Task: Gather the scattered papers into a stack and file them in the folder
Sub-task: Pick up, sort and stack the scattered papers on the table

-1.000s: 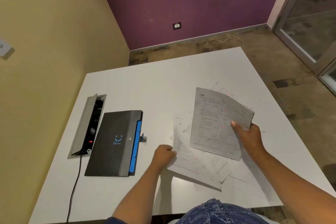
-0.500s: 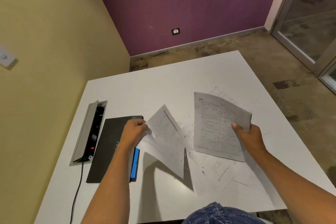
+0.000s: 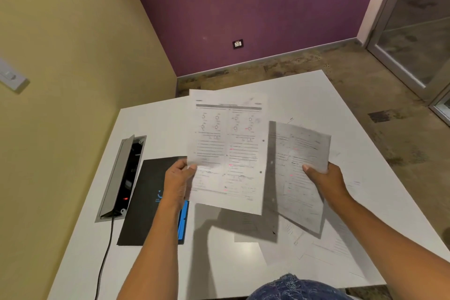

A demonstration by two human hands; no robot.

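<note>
My left hand (image 3: 179,184) pinches a printed sheet (image 3: 227,151) by its left edge and holds it upright above the white table (image 3: 155,117). To its right, my right hand (image 3: 325,181) grips a second batch of printed paper (image 3: 295,151), tilted and raised. Several more papers (image 3: 323,248) lie spread on the table below and to the right of both hands. A black folder (image 3: 146,202) with a blue edge lies flat at the left, partly hidden behind my left forearm.
An open grey cable box (image 3: 121,178) is set into the table left of the folder, with a black cable (image 3: 104,258) running toward the near edge. A yellow wall stands close on the left. The table's right edge drops to the floor.
My left hand picked a sheet off the table pile, lifted it and turned it upright facing me. My right hand has kept its papers raised, shifted slightly right.
</note>
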